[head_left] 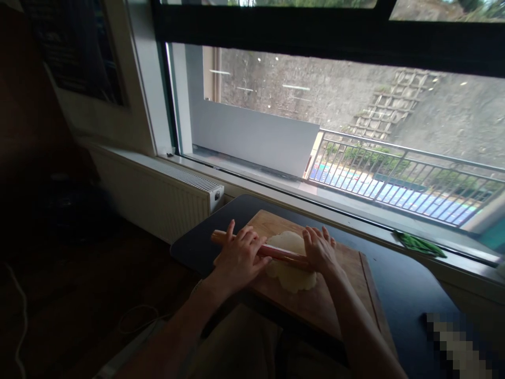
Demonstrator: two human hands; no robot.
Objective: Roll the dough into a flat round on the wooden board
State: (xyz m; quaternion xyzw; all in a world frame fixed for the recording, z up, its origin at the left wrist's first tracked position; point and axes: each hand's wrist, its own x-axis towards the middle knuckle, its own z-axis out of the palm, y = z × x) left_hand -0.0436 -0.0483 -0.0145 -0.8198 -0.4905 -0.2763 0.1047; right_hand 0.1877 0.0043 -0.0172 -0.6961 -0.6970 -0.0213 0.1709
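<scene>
Rolling pin (282, 253) — laid across dough (292, 281), left end carried past board (262, 221) edge | left hand (241, 255), right hand (320, 250) — spread over pin | board flanked rightward by table (410, 295)

Room over table (410, 295), right of board (307, 308); rolling pin (282, 253) bars way across dough (295, 281); window sill (335, 220) behind.

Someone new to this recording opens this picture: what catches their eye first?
Probably the bright window beyond the table, standing out against the dim surroundings. Next, near the middle, the left hand and right hand rest on a rolling pin across pale dough on a wooden board. A green cloth lies at the right, on the sill.
</scene>
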